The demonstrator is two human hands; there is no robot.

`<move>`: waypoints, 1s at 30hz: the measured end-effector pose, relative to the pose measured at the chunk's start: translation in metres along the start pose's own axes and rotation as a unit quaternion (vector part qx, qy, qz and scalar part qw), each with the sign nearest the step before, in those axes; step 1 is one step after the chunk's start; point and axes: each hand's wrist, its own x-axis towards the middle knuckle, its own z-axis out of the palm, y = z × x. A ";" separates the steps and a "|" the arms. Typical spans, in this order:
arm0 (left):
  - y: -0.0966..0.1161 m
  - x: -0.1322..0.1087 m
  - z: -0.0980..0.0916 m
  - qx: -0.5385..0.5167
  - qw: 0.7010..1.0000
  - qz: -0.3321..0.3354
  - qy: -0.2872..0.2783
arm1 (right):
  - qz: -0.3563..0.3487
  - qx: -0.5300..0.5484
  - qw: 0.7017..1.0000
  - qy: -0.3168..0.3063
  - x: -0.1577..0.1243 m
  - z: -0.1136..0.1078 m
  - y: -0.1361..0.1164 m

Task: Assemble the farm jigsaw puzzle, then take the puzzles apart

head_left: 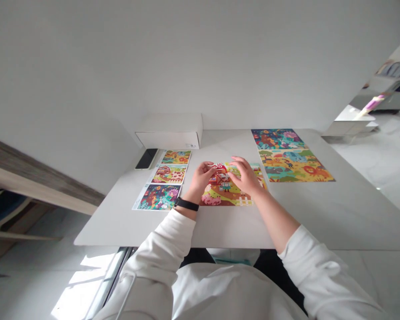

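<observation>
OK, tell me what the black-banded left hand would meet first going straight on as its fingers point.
Probably the bare right hand, over the flat, multicoloured rectangular farm picture, though relative heights are unclear.

- Farm picture (227,198): partly covered by left hand (201,178) and right hand (247,177)
- Left fingertips: too small to tell if they pinch anything
- Box label (191,145): unreadable (tiny print)
- Purple-and-cream thing (373,105), far right: blurred, can't identify
- Table (350,222): right side cut by frame
- Right sleeve (330,271): cut at bottom
</observation>
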 end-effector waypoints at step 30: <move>-0.016 -0.001 -0.012 0.517 0.827 0.201 -0.091 | 0.117 -0.077 0.983 -0.118 -0.015 0.027 0.032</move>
